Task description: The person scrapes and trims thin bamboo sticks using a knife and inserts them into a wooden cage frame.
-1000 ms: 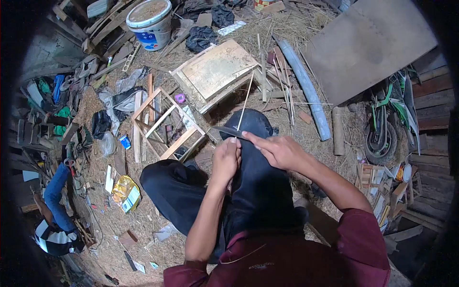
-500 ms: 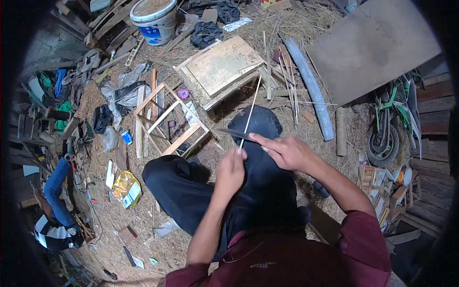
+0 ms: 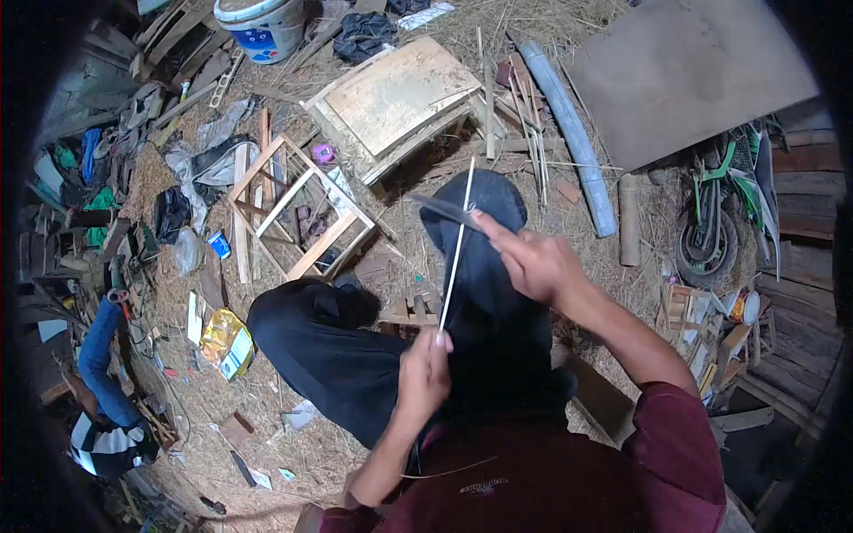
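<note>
My left hand (image 3: 425, 373) is closed around the lower end of a thin pale wooden strip (image 3: 453, 280), which slants upward over my right knee. In my right hand (image 3: 538, 262) is a knife, its flat dark blade (image 3: 435, 210) pointing left and lying across the strip near its upper part. My index finger stretches along the back of the blade; the handle is hidden in my palm. Both hands are above my dark trousers (image 3: 484, 346). Beyond the knee stands a low wooden bench (image 3: 400, 98) with a pale top.
A small wooden frame (image 3: 306, 209) stands left of the bench. A blue-grey pole (image 3: 569, 138) and thin sticks lie at right, near a large board (image 3: 693, 80) and a green motorbike (image 3: 724, 195). A white bucket (image 3: 262, 31) is at the back left.
My left hand has pulled the strip down toward my body, and its upper end has come closer. The knife sits nearer the strip's far end. The view has shifted slightly.
</note>
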Tool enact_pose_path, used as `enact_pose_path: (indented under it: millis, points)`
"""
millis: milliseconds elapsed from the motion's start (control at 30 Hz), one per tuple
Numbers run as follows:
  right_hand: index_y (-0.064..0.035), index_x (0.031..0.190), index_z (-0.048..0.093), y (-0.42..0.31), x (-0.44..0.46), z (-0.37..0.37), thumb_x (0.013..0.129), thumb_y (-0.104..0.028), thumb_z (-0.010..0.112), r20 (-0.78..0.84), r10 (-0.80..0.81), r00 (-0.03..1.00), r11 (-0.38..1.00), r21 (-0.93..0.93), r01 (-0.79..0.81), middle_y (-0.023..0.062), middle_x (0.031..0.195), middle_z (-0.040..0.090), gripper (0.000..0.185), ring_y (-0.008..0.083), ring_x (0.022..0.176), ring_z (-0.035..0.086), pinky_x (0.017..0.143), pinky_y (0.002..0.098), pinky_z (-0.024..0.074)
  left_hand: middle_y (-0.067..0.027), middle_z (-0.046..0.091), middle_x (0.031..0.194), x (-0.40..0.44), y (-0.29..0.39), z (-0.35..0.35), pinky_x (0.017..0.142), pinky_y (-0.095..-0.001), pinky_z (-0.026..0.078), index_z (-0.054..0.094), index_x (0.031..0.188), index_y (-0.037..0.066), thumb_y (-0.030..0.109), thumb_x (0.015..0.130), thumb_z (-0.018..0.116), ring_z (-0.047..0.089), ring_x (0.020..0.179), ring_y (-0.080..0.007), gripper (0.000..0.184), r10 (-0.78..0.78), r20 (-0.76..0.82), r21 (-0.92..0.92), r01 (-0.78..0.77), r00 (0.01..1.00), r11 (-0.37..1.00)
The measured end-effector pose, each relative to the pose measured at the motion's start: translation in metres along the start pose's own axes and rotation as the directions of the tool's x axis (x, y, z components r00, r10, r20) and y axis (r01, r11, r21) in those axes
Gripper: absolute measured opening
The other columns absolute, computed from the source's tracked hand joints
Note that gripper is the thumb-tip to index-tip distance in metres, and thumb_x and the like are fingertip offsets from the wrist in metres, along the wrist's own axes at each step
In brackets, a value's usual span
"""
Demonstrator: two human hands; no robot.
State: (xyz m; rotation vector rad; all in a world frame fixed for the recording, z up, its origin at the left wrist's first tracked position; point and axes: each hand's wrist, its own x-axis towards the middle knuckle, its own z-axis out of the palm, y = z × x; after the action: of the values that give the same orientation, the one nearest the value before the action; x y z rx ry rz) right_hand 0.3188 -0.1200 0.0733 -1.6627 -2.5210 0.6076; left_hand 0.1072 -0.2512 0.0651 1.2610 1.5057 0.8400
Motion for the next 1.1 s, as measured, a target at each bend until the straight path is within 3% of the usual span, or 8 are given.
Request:
enact_pose_path:
  millis: [133,333,533,733,767,867,967,1100]
  points:
    - [-0.0319,0.146,0.040,0.001,0.001,-0.006,0.093,-0.019,0.055,-0.066,-0.018,0.998,0.998,0.051,0.022,0.0186,0.068,0.061,0.057,0.0385,0.059,0.062,0.054,0.0492,0.0518,-0.0057,0.048,0.067,-0.030,0.004,-0.021,0.061,-0.0301,0.040,0.054,0.084,0.003,0.019,0.103,0.042,0.047,0.064,-0.0137,0.028,-0.216,0.066,-0.015,0.217,0.974,0.976]
    - [-0.0302,0.144,0.044,-0.002,0.004,-0.006,0.090,-0.017,0.058,-0.059,-0.190,0.980,0.971,0.138,0.197,0.0162,0.066,0.061,0.057,0.0364,0.059,0.063,0.055,0.0477,0.0522,-0.0205,0.065,0.076,0.081,0.019,-0.002,0.066,-0.0497,0.049,0.057,0.091,0.002,0.013,0.099,0.045,0.063,0.073,-0.0460,0.018,0.145,-0.046,0.115,-0.139,0.988,0.984]
    - [-0.0366,0.144,0.042,-0.003,-0.002,-0.008,0.090,-0.017,0.056,-0.015,-0.153,0.988,0.985,0.078,0.154,0.0170,0.066,0.059,0.059,0.0386,0.059,0.062,0.055,0.0487,0.0521,-0.0235,0.066,0.080,0.106,0.013,0.015,0.061,-0.0538,0.048,0.056,0.098,0.002,0.013,0.098,0.046,0.063,0.073,-0.0461,0.015,0.172,0.004,0.310,-0.165,0.985,0.936]
    - [-0.0387,0.142,0.045,-0.016,-0.013,0.000,0.092,-0.018,0.056,0.015,-0.150,0.989,0.988,-0.035,0.151,0.0148,0.061,0.052,0.055,0.0363,0.048,0.057,0.045,0.0460,0.0491,-0.0226,0.065,0.075,0.081,0.009,0.013,0.057,-0.0535,0.047,0.054,0.097,0.002,0.011,0.098,0.046,0.063,0.066,-0.0454,0.012,0.156,-0.060,0.206,-0.141,0.986,0.968]
    - [-0.0378,0.142,0.045,-0.015,-0.013,0.000,0.092,-0.017,0.056,0.005,-0.125,0.992,0.992,-0.001,0.125,0.0152,0.062,0.053,0.056,0.0364,0.049,0.057,0.045,0.0461,0.0494,-0.0220,0.061,0.075,0.079,0.006,0.014,0.057,-0.0438,0.048,0.056,0.099,0.002,0.010,0.100,0.044,0.064,0.067,-0.0408,0.014,0.145,-0.064,0.227,-0.127,0.987,0.965]
    - [-0.0350,0.144,0.043,-0.008,-0.009,0.001,0.091,-0.015,0.056,-0.017,-0.048,0.999,0.994,0.102,0.050,0.0166,0.064,0.056,0.058,0.0369,0.051,0.059,0.047,0.0464,0.0502,-0.0201,0.060,0.072,0.066,0.004,0.016,0.053,-0.0410,0.047,0.056,0.097,0.003,0.011,0.101,0.044,0.063,0.060,-0.0375,0.015,0.249,-0.068,0.292,-0.219,0.966,0.931]
    - [-0.0369,0.147,0.034,0.006,0.004,-0.005,0.092,-0.018,0.054,-0.059,-0.006,0.998,1.000,-0.026,0.004,0.0203,0.073,0.062,0.062,0.0394,0.060,0.064,0.054,0.0496,0.0534,-0.0166,0.057,0.067,0.013,0.001,0.005,0.050,-0.0371,0.045,0.055,0.094,0.004,0.014,0.102,0.044,0.060,0.052,-0.0311,0.017,0.065,-0.008,0.225,-0.061,0.998,0.972]
    - [-0.0281,0.145,0.042,0.006,0.007,-0.013,0.092,-0.014,0.057,-0.096,-0.002,0.995,1.000,0.026,0.005,0.0176,0.065,0.059,0.057,0.0373,0.058,0.060,0.056,0.0474,0.0498,-0.0110,0.053,0.062,-0.013,-0.004,-0.008,0.049,-0.0323,0.042,0.054,0.090,0.004,0.017,0.103,0.044,0.053,0.048,-0.0203,0.020,-0.095,0.012,0.087,0.093,0.995,0.992]
